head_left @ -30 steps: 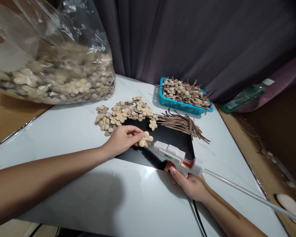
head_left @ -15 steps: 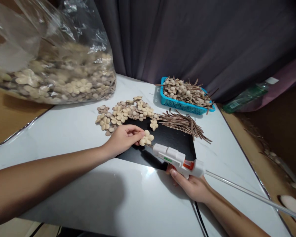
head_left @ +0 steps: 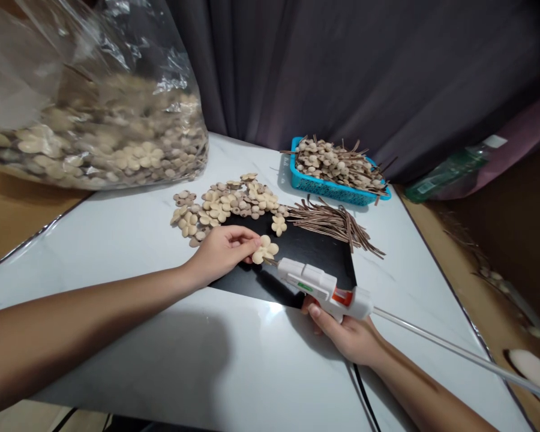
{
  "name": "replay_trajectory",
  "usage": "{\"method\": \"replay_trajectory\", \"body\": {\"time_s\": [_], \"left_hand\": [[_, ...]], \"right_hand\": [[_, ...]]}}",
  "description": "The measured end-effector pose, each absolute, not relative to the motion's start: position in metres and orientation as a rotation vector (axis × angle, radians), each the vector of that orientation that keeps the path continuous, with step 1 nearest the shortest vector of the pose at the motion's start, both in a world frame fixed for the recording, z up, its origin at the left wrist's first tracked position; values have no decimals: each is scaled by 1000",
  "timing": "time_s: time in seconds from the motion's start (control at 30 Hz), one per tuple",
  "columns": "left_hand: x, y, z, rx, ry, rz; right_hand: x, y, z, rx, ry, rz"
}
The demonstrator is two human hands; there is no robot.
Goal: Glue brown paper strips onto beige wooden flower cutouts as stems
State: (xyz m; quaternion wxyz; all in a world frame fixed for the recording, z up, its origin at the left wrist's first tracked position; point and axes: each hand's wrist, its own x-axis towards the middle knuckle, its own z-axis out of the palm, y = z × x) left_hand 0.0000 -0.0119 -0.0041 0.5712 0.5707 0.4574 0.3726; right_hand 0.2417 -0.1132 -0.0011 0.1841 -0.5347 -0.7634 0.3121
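Observation:
Between the thumb and fingers of my left hand [head_left: 227, 249] is a cream flower piece [head_left: 265, 249], held over a black mat [head_left: 315, 258]. My right hand [head_left: 351, 336] is closed round the handle of a white glue gun [head_left: 310, 279]. The gun's nozzle points left and meets the lower edge of the flower. A long clear glue stick [head_left: 432, 342] sticks out of the gun's back end. Another cream flower [head_left: 279, 225] lies on the mat behind, beside a pile of flower pieces [head_left: 218, 206] and a bundle of brown strips [head_left: 333, 222].
A blue basket [head_left: 333, 187] of flowers with brown stems stands at the back of the white table [head_left: 139, 354]. At the left is a big clear bag [head_left: 130, 138] full of flowers. A green bottle [head_left: 454, 171] lies at the right. A black cord [head_left: 364, 396] hangs below the gun.
The view has shifted slightly. Both hands keep their grips, and the nozzle is still at the flower's edge.

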Motion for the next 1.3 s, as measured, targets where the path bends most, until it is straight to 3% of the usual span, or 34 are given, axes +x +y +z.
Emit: {"method": "replay_trajectory", "body": {"time_s": [0.33, 1.3], "left_hand": [[-1, -13, -2, 1376, 1059, 889], [2, -8, -6, 1104, 1036, 991]], "right_hand": [[241, -115, 3, -1669, -2023, 1052], [243, -114, 3, -1666, -2072, 1010]]}}
